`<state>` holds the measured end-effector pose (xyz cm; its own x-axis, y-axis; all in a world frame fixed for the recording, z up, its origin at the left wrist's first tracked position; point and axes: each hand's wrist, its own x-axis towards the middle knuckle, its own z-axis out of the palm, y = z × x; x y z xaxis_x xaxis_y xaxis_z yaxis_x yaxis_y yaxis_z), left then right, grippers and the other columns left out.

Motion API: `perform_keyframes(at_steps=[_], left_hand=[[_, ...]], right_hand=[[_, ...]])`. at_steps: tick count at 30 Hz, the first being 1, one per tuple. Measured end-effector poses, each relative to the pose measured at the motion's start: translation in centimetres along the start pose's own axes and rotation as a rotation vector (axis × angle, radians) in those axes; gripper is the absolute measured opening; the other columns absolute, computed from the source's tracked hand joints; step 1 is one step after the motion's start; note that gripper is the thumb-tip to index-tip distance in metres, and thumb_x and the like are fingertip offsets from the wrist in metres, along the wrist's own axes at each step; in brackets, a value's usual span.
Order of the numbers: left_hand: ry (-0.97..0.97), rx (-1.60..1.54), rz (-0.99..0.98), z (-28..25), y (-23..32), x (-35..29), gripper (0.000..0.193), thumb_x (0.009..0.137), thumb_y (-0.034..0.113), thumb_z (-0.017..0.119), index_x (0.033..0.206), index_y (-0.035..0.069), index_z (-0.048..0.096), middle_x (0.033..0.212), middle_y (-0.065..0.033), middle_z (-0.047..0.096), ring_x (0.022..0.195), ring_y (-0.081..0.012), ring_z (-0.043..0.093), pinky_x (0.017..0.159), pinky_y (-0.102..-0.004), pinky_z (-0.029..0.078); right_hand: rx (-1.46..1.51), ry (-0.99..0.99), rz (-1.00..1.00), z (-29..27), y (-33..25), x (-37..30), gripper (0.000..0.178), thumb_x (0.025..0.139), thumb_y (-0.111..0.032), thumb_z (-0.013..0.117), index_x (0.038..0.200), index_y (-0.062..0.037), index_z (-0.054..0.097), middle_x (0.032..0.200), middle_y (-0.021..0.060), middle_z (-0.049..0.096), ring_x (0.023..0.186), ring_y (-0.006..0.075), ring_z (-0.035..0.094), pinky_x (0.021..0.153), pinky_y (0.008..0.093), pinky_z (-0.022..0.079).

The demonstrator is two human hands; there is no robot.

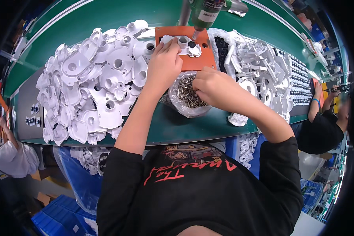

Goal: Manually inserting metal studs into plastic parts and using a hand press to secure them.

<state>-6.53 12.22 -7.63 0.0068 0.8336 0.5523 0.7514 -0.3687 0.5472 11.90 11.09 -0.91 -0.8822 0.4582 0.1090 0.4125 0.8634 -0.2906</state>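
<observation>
One long green table (153, 128) carried a broad heap of white plastic parts (90, 76) on the left and a second heap of white mouldings (255, 59) on the right. Between them lay an orange fixture plate (206, 55), a green power driver (203, 13) hanging over it. At the plate's near edge sat a clear plastic bag (192, 113), open at the top. The left hand (166, 61) reached onto the plate, its fingers close together and laid on a white housing (183, 49); whether they gripped it could not be told. The right hand (214, 85) bent over the bag, fingers curled and fingertips drawn together at the small metal screws (187, 90); whether they pinched one was hidden. The housing lay on the plate, under the left fingertips and beyond the right hand. The step in hand appeared to be taking up screws while steadying the housing; the next move seemed to call for a sure pinch on a single screw and a steady left hand.
</observation>
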Motion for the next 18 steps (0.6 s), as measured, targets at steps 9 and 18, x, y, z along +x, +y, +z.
perform_keyframes(at_steps=[9,18], left_hand=[[0.036,0.031,0.031,0.1,-0.3,-0.1,0.018,0.078,0.003,0.051,0.094,-0.003,0.055,0.106,-0.0163,0.064,0.096,-0.03,0.062,0.098,-0.0444,0.042],[0.052,0.006,0.048,0.3,-0.6,-0.1,0.019,0.077,0.003,0.052,0.095,-0.003,0.056,0.106,-0.0166,0.064,0.096,-0.031,0.062,0.098,-0.0445,0.042]], right_hand=[[0.241,0.044,0.062,-1.1,0.1,0.6,0.007,0.077,-0.004,0.061,0.081,0.0002,0.058,0.077,0.011,0.06,0.075,0.0259,0.061,0.067,0.035,0.05],[0.788,0.195,0.421,-1.7,4.2,2.6,0.012,0.092,-0.008,0.053,0.099,0.0014,0.054,0.077,0.0031,0.059,0.063,0.007,0.056,0.057,0.0206,0.046]])
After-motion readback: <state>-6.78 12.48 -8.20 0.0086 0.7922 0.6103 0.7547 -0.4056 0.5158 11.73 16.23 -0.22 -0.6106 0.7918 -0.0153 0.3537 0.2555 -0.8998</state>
